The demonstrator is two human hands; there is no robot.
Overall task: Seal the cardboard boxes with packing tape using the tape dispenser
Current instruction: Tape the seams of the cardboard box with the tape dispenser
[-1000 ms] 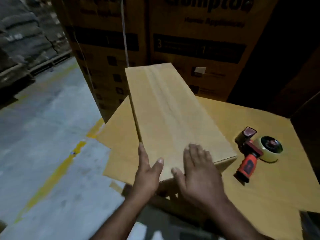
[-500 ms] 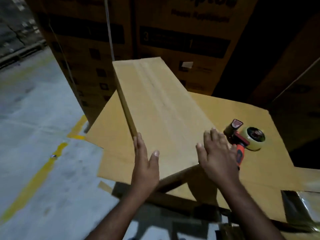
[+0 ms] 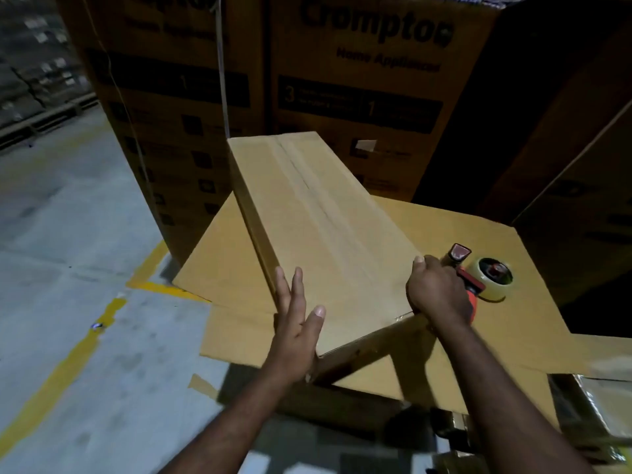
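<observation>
The long, flat cardboard box [image 3: 325, 241] is laid lengthwise on a flattened cardboard sheet [image 3: 478, 227], its near end turned toward the person. The left hand [image 3: 295, 323] is set flat against the near left corner of the box, with the fingers straight and close together and the thumb spread over the top face. This is judged to be a bracing hold, so that the box is kept from sliding while tape is drawn across it.

The right hand [image 3: 437, 292] is curled round the orange handle of the tape dispenser [image 3: 473, 287]. The dispenser is seen just beside the right edge of the box, low over the sheet; whether it rests on the sheet or is lifted cannot be told. Its tape roll [image 3: 496, 278] is turned away from the box, so a turn of the wrist is judged necessary before the blade end can be brought to a seam.

The box flaps are closed, and a glossy strip is visible along the centre seam, so nothing of its contents can be seen. The large printed cartons [image 3: 369, 80] stacked behind are likewise shut.
</observation>
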